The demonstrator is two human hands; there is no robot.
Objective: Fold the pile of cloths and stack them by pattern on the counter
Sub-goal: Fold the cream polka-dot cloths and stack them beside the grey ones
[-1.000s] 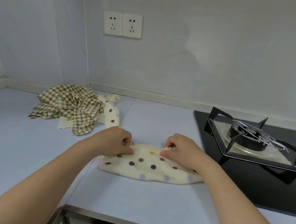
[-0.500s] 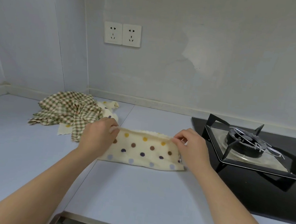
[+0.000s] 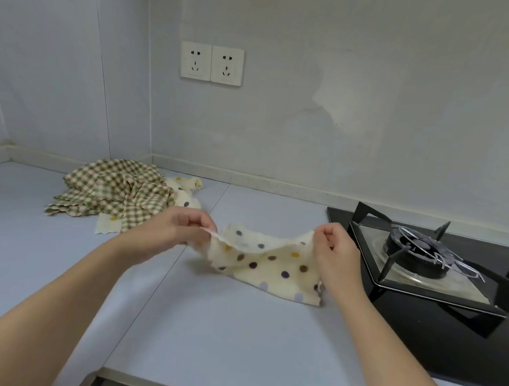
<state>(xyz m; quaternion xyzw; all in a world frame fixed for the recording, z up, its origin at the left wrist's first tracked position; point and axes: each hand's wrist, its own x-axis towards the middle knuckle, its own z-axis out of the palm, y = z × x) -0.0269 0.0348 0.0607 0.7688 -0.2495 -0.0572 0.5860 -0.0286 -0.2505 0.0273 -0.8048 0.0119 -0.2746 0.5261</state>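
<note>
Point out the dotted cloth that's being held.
The dotted cloth beside the stove, pinched by left hand and right hand. The other dotted cloth lies untouched under the checked cloths.

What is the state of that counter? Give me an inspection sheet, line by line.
Surface: pale counter, seam down the middle.
Job's things: dotted cloth lifted by its top corners, lower edge on the counter; pile of checked and dotted cloths, unfolded, back left. No folded stack seen.
Clutter: nothing seen.
Grippers: left hand pinches the cloth's left corner; right hand pinches the right corner.
Cables: nothing seen.
Surroundings: stove at right, close to the cloth; sockets on the wall.
</note>
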